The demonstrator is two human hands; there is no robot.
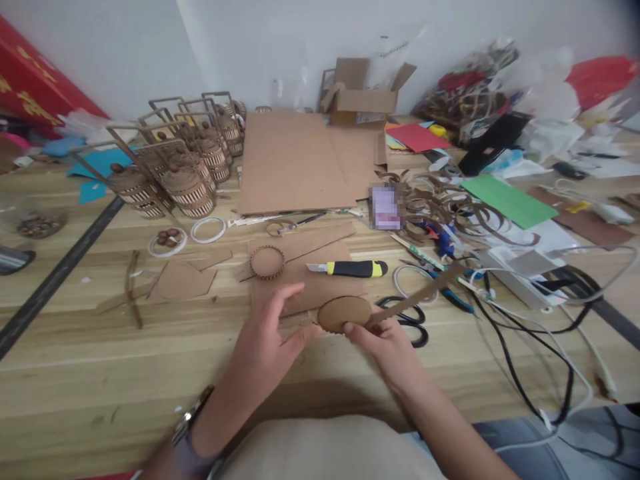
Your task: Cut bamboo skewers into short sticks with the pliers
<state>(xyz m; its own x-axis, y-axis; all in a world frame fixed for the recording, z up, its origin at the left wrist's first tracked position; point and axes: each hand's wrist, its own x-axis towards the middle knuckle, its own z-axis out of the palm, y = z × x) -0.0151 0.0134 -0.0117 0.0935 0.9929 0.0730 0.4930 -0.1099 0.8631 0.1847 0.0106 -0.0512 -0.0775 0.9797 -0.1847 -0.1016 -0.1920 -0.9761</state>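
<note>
My right hand (390, 343) pinches a round cardboard disc (345, 312) by its near right edge, thumb on top. From the disc's edge a narrow brown strip (420, 293) runs up to the right, passing through the same hand. My left hand (273, 333) is open to the left of the disc, fingers apart. Its thumb tip is at the disc's left edge; whether they touch, I cannot tell. Just beyond the disc lies a yellow-and-black utility knife (350, 269), blade out to the left. A ring with a ridged edge (267, 262) rests on cardboard near my left fingers.
Black-handled scissors (417, 333) lie right of my right hand, near pliers (457, 293) and cables (520, 387). Several lidded baskets with handles (187, 190) stand at back left. A large cardboard sheet (300, 160) covers the back middle, with curled brown strips (445, 200) to its right.
</note>
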